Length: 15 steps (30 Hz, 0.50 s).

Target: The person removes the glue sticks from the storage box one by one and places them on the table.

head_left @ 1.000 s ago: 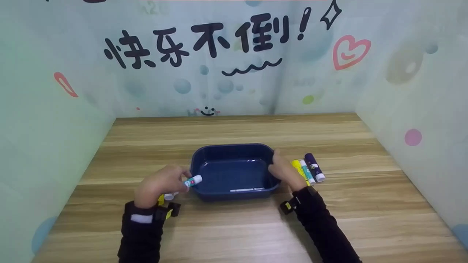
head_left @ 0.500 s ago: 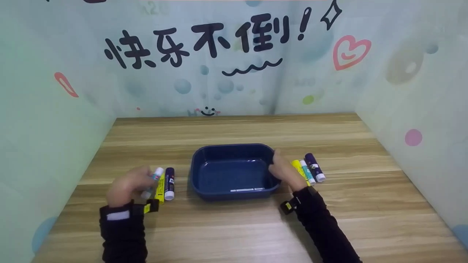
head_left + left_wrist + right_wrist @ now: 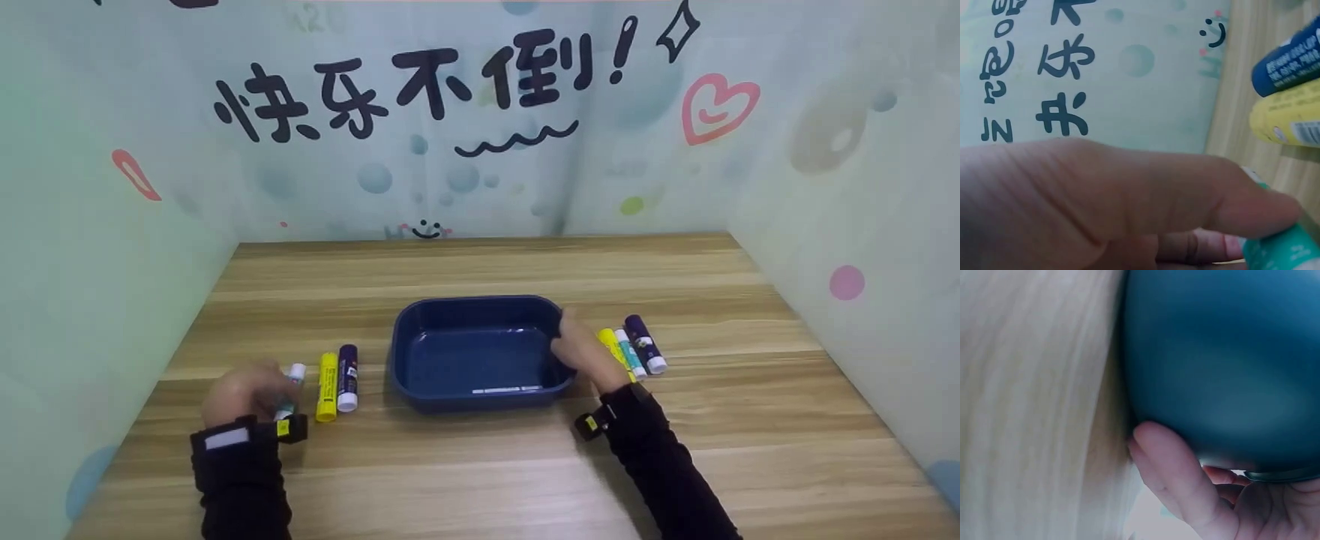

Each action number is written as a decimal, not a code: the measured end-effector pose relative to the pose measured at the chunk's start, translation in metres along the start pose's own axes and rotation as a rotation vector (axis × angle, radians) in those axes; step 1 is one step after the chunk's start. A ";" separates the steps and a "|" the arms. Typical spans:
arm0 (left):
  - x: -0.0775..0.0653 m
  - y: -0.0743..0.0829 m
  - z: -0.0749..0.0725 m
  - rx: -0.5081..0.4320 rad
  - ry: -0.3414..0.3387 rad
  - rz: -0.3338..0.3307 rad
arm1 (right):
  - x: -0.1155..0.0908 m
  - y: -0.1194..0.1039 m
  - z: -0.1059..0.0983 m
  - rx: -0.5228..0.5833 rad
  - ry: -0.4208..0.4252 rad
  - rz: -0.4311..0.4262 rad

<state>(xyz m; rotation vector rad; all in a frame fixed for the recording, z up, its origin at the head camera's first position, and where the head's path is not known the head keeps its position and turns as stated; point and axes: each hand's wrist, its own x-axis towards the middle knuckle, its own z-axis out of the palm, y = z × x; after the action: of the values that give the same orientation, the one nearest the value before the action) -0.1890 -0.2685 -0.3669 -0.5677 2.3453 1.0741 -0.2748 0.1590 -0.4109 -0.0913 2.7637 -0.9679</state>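
Observation:
My left hand (image 3: 241, 391) pinches a white-capped teal glue stick (image 3: 298, 371) low over the table's left side. In the left wrist view the thumb lies across the teal barrel (image 3: 1283, 247). Just right of that hand, a yellow glue stick (image 3: 327, 386) and a dark purple one with a white cap (image 3: 347, 375) lie side by side. My right hand (image 3: 586, 346) grips the right end of a dark blue plastic bin (image 3: 457, 360). Seen from the right wrist, a digit presses the bin's outer wall (image 3: 1224, 371) while other fingers are partly hidden near the rim.
Right of the bin lie a yellow glue stick (image 3: 609, 341), a teal one (image 3: 631, 354) and a dark purple one (image 3: 646, 343). Printed cloth walls (image 3: 480, 187) enclose the wooden table (image 3: 480, 262) at the back and both sides.
My left hand has moved left from the bin's near-left corner, carrying the teal glue stick past the yellow and purple ones, which now show fully. The right hand and bin stay put.

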 end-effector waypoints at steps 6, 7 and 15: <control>0.008 -0.002 0.004 0.017 0.002 -0.021 | -0.001 -0.001 0.000 0.014 0.006 0.002; 0.009 -0.002 0.004 0.018 0.004 -0.024 | -0.001 -0.001 0.000 0.012 0.008 0.002; 0.017 0.002 0.007 0.178 -0.045 0.001 | 0.001 -0.001 0.000 -0.007 0.017 -0.004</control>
<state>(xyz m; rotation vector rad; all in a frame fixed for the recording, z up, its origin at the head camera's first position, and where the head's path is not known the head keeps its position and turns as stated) -0.2020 -0.2650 -0.3795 -0.4711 2.3713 0.8587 -0.2754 0.1581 -0.4111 -0.0894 2.7834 -0.9644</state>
